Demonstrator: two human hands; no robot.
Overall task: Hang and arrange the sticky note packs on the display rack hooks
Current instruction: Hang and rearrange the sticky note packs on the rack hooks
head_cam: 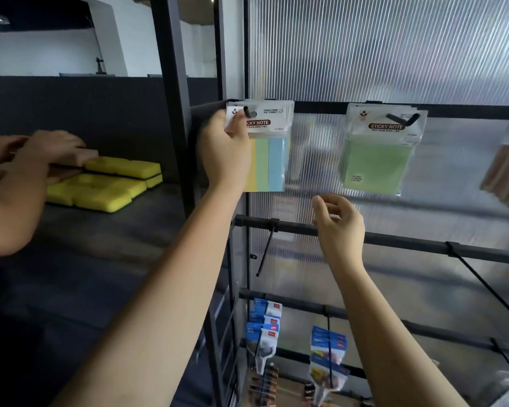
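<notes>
Hands: left hand pinches header of striped sticky note pack, already threaded on top-left hook. Right hand loosely curled, holding nothing, below-right near middle rail. Pack hangs upright; left hand nearer. Green pack hangs right.

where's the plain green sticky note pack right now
In the head view, the green sticky note pack hangs on a top-rail hook, right of centre, beside the striped pack that the left hand holds, above the right hand.
</notes>
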